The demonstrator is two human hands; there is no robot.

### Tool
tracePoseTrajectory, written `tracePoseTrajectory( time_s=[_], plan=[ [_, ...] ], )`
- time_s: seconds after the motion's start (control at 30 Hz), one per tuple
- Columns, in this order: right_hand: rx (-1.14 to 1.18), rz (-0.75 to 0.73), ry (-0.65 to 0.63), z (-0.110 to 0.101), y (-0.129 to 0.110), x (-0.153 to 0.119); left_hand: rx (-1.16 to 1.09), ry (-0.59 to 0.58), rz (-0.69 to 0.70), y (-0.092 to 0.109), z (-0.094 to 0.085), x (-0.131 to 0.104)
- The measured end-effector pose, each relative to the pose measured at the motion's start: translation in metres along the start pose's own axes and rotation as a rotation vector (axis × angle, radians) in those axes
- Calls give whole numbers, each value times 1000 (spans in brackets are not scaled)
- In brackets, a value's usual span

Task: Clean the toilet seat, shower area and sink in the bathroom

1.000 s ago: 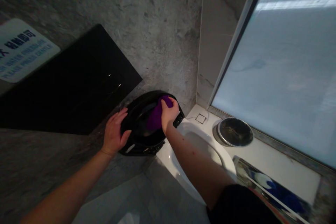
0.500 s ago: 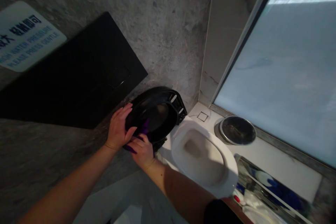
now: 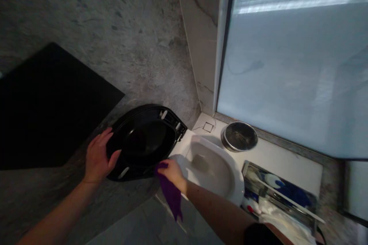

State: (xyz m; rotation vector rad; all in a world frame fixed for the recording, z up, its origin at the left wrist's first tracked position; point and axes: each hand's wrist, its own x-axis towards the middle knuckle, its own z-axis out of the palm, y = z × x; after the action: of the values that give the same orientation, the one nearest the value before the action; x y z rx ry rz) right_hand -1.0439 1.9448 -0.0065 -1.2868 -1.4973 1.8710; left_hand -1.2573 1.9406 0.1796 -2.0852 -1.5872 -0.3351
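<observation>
From the head view, the only 1 here, things look partway along. The lid [image 3: 143, 141] and seat [image 3: 171, 118] are both up, leaning at the wall, so the raising is done and the bowl [image 3: 238, 178] lies uncovered. Left to do, judging by how things lie: the cloth [image 3: 171, 197] is not yet put down, and the 2 raised parts are not lowered.

The right hand [image 3: 171, 172] pinches the cloth at its top end, thumb and fingers closed on it. The cloth hangs loose, its tip pointing down over the floor, beside the outside of the bowl. Its upper end is at the seat's lower edge; whether it touches there, I cannot tell.

The left hand [image 3: 99, 155] is at the far edge of the seat and lid, thumb over the inner side, fingers spread along the outer side. It may grip or merely steady them; I cannot tell which.

The seat and lid look dark and glossy, with 1 bright glint inside. Which parts the cloth has gone over does not show, nor whether any surface is wet. The bin [image 3: 225, 143] and the tray [image 3: 283, 179] are on the ledge [image 3: 290, 160], well apart from either hand.
</observation>
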Motion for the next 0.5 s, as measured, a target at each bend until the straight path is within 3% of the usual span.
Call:
tracePoseTrajectory(
  time_s=[0.03, 0.1, 0.17, 0.23, 0.3, 0.43, 0.5],
  plan=[
    [149, 1, 227, -19, -2, 13, -3, 4, 8, 0, 2, 1],
    [332, -135, 595, -48, -19, 45, -11, 21, 35, 0, 5, 2],
    [289, -325, 768, -60, -41, 80, -16, 35, 53, -1, 8, 3],
    [164, -415, 817, -59, -54, 108, -28, 41, 55, -3, 11, 2],
    [52, -369, 810, -56, -49, 124, -40, 41, 46, -5, 13, 0],
    [-41, -164, 714, -61, -35, 127, -43, 39, 54, -9, 14, -1],
    [-46, -197, 704, -61, -44, 122, -34, 37, 59, -9, 13, 1]
  ],
)
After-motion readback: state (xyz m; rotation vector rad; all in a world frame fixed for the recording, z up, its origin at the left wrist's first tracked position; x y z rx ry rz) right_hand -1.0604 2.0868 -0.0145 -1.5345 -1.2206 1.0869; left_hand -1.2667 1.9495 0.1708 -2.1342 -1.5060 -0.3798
